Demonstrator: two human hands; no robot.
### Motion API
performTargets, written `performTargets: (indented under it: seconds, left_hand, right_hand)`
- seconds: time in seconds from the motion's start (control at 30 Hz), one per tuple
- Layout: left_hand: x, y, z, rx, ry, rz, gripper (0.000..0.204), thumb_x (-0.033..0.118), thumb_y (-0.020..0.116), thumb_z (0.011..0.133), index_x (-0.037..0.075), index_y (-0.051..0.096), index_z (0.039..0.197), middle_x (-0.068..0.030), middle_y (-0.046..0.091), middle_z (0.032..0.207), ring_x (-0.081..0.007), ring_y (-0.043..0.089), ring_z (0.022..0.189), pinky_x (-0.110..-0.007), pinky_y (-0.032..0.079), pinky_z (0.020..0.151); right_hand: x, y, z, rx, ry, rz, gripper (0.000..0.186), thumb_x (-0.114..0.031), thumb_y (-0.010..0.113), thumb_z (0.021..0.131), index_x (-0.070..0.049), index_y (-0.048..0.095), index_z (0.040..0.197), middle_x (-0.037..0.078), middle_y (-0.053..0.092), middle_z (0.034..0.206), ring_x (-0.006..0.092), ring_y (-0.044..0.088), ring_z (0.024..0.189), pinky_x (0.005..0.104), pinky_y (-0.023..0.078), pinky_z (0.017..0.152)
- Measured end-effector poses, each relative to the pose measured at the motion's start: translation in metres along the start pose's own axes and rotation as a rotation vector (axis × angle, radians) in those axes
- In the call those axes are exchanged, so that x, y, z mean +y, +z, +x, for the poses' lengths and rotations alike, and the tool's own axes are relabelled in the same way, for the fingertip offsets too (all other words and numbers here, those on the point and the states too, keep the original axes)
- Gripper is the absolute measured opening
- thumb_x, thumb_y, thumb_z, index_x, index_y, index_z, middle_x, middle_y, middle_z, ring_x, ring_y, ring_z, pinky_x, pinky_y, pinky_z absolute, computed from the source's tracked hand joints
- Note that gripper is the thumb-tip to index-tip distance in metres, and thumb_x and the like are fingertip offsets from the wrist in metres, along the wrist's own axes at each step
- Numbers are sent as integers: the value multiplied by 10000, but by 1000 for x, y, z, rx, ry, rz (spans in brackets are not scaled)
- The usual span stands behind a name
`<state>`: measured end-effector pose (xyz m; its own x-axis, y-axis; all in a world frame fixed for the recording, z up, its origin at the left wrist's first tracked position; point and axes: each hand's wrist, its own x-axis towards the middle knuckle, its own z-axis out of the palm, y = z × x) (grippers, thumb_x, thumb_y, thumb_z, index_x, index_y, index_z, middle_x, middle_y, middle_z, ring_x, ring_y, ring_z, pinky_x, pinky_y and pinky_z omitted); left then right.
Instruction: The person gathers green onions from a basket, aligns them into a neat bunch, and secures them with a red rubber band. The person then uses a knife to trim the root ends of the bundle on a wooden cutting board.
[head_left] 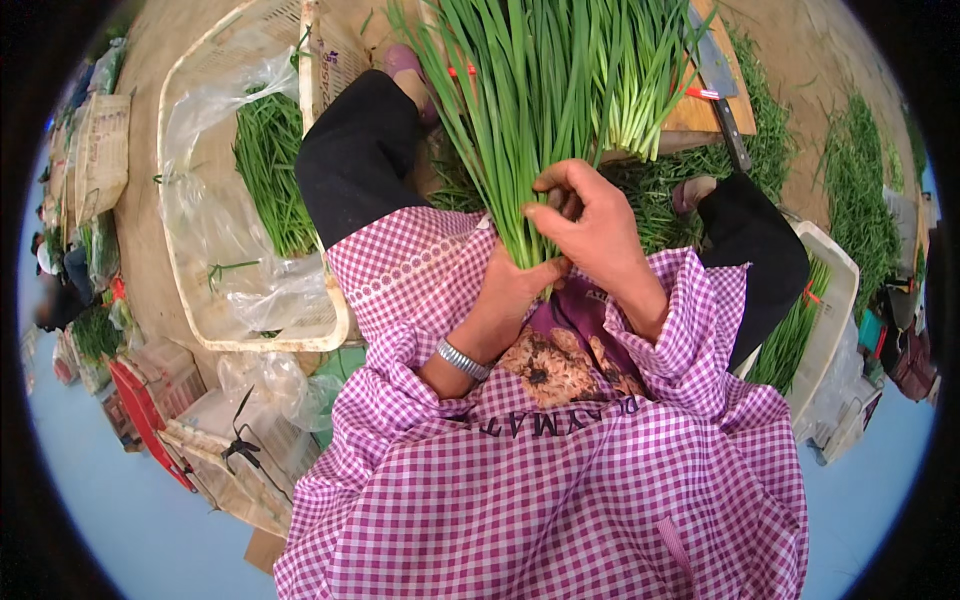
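While clasped near the lower end in the left hand [497, 305], shown fanning upward above the lap: a bunch of long, narrow, strap-like green leaves [515, 130] with smooth, paler stalks. Note the left fingers closed around the bunch, thumb laid across the front, and a silver, ribbed metal wristband [462, 359] behind. Note also the right hand [595, 215], bent with thumb and forefinger touching the stalks just above; cannot tell whether pinching a single leaf. Seen beyond, at upper right: a second sheaf of green, pale-stemmed leaves [640, 90] on a flat, light-brown wooden board [742, 110], beside a broad-bladed metal knife [712, 62] with a slim dark handle. At left: a white, perforated plastic crate [270, 344] lined with crinkled, transparent plastic film [200, 215] and holding a heap of dark-green leaves [275, 175]. At right: a pale, rounded plastic basket [838, 300] holding more slender leaves [795, 340]. Worn across torso and arms: a purple-and-white gingham smock [560, 490], softly creased.
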<state>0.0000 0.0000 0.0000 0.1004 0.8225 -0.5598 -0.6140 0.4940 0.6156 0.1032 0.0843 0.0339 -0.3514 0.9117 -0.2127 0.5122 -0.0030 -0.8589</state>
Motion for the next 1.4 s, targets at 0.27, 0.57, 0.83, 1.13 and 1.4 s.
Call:
performTargets:
  seconds: [0.27, 0.57, 0.83, 1.13, 1.4]
  left_hand:
    - [3, -9, -3, -56, -12, -45, 358, 5, 623, 830, 16, 476, 1156, -36, 575, 984, -126, 576, 861, -262, 497, 745]
    - [2, -9, -4, -14, -47, -37, 359, -15, 642, 803, 20, 495, 1129, -36, 585, 959, -124, 588, 816, -248, 497, 702]
    - [4, -5, -5, 3, -32, -50, 377, -30, 634, 791, 17, 499, 1140, -43, 584, 1002, -131, 584, 871, -253, 495, 749]
    - [2, -4, -1, -1, 28, 2, 430, -40, 609, 787, 0, 469, 1191, -47, 573, 1055, -140, 574, 941, -269, 478, 822]
    - [5, -3, -3, 33, 0, 40, 431, -46, 612, 783, 18, 476, 1186, -31, 574, 1034, -121, 566, 892, -261, 480, 770]
  right_hand:
    - [12, 5, 0, 113, 13, 188, 183, -78, 655, 754, -16, 569, 904, 49, 558, 705, 124, 511, 592, 262, 436, 565]
    - [28, 5, -7, 146, 30, 453, 132, -44, 628, 799, -9, 566, 910, 1, 562, 743, 65, 479, 650, 224, 422, 598]
    - [17, -1, -36, 200, 167, 277, 224, -119, 688, 768, 0, 534, 880, 36, 557, 731, 67, 498, 660, 220, 432, 597]
    - [17, 9, -25, 192, 253, -170, 559, -407, 730, 696, -15, 483, 1008, 151, 603, 789, 318, 619, 745, 400, 479, 641]
    - [22, 1, -19, 306, 46, -4, 228, -162, 676, 779, -9, 533, 870, 123, 593, 729, 264, 591, 638, 358, 456, 576]
